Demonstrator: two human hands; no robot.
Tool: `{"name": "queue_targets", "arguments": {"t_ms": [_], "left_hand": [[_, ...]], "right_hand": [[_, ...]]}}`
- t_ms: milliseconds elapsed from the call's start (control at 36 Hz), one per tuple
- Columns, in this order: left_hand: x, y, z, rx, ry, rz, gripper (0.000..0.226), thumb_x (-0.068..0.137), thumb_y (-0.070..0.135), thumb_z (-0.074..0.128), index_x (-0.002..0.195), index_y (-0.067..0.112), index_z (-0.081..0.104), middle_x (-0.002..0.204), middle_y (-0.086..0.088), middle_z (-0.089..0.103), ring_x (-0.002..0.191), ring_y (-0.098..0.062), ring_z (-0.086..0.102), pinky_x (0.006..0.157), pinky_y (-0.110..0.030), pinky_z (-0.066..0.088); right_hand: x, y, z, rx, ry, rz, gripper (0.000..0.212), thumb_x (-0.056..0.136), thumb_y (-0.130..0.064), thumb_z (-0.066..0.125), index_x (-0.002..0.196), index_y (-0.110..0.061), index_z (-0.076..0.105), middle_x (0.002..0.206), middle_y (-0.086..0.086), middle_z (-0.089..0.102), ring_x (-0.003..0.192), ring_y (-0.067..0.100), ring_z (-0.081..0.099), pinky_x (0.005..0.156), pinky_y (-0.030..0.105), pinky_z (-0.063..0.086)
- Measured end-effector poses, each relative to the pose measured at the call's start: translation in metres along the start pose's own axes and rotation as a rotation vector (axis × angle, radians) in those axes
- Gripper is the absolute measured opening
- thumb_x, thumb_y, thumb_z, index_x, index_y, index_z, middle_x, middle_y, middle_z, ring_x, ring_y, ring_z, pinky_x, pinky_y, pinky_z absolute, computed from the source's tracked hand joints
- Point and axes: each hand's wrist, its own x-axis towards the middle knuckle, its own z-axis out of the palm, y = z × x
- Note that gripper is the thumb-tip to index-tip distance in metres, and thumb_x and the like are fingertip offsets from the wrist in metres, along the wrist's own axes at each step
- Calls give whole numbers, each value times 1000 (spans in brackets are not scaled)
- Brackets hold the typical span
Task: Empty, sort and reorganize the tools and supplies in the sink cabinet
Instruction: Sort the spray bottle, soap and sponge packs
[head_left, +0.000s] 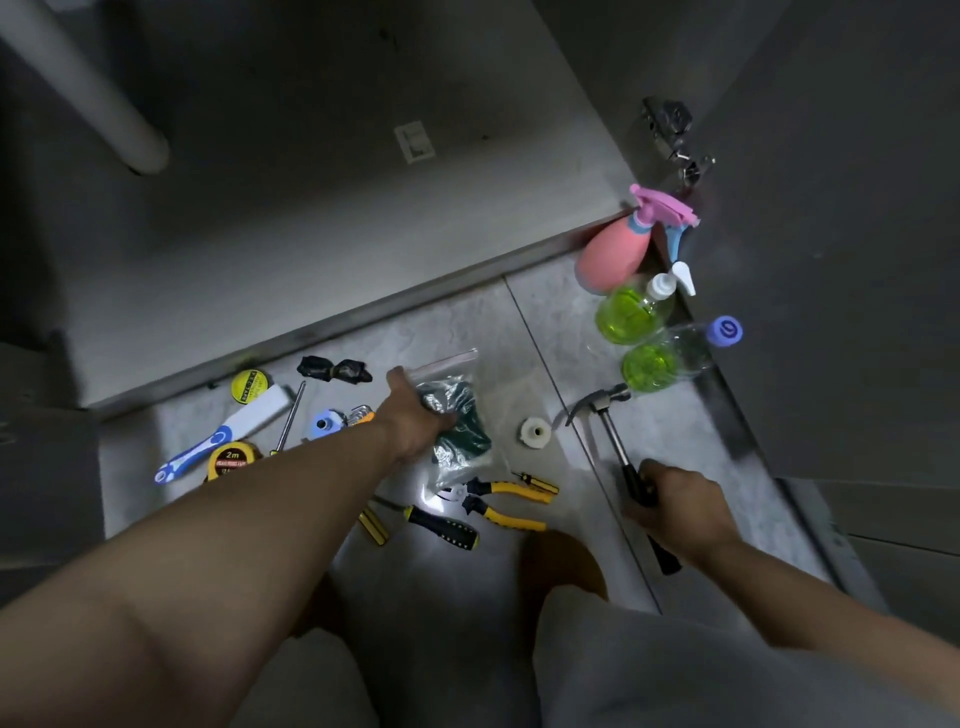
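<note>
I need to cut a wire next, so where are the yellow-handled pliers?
In the head view, the pliers lie on the floor tiles just below the plastic bag under the left hand, left of the hammer.

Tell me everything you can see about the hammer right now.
The hammer is a claw hammer with a shiny metal head and shaft and a black grip. It lies on the grey floor, head pointing toward the bottle of green liquid, close to it; contact is unclear. The right hand is closed around the black grip, whose butt end sticks out below the hand. A white plastic ring sits just left of the head, apart from it.
</note>
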Motion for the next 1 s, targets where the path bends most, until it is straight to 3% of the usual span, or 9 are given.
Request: {"name": "queue_targets", "arguments": {"t_ms": [56,167,306,389,472,583,722,917,1000], "left_hand": [[2,12,7,-9,-30,45,104,91,25,77,158,24,-2,124,-12,58,77,-19,62,56,-30,53],[3,33,22,-42,-94,111,115,91,20,76,159,23,-15,145,-16,50,119,-36,61,95,-48,57],[2,44,16,-26,-97,109,117,90,27,77,160,22,-16,159,-16,35,133,-36,51,103,-42,51],[-1,48,4,31,25,92,77,99,37,62,158,13,18,152,-19,45,131,-36,52,98,-36,48],[-9,50,-11,-69,133,140,50,106,47,41,111,5,67,105,-14,69,108,-32,65,86,-32,46],[-28,37,-24,-503,-205,97,57,98,57,55,115,6,72,110,-14,75,99,-27,73,86,-37,59],[-30,6,-26,-587,-266,71,23,102,17,59,116,-2,64,123,-25,69,109,-32,69,93,-39,59],[-8,-39,-28,-594,-186,-100,12,105,11,53,112,3,60,118,-22,73,105,-28,74,81,-38,63],[-1,-39,-24,-512,-195,-116,21,104,12,55,118,-3,61,121,-21,71,111,-32,71,81,-36,61]], "right_hand": [[0,-2,-6,77,62,-5,40,81,-50,68,67,-25,40,58,-6,51,51,10,48,47,24,27],[6,-11,-19,200,117,-36,37,76,-41,75,68,-23,43,57,-5,54,52,8,52,48,24,34],[18,-41,-38,337,188,-85,34,77,-41,76,71,-23,47,64,-6,59,58,10,61,59,34,51],[26,-71,-49,429,190,-157,32,77,-38,77,73,-22,50,67,-5,61,59,12,63,60,35,52],[33,-110,-58,511,143,-239,29,77,-35,78,74,-19,53,68,-3,62,59,15,65,60,39,55],[38,-162,-59,461,71,-375,28,79,-41,76,72,-31,51,67,-6,61,64,14,62,58,29,49],[45,-203,-40,443,-53,-497,26,83,-38,76,83,-18,60,68,-2,62,65,14,60,59,27,42],[74,-166,-42,597,290,-196,24,82,-37,76,88,-23,57,85,-2,57,74,6,55,62,18,39],[90,-153,-45,593,81,-34,63,75,-48,83,120,-15,54,112,8,55,99,20,59,85,32,53]]}}
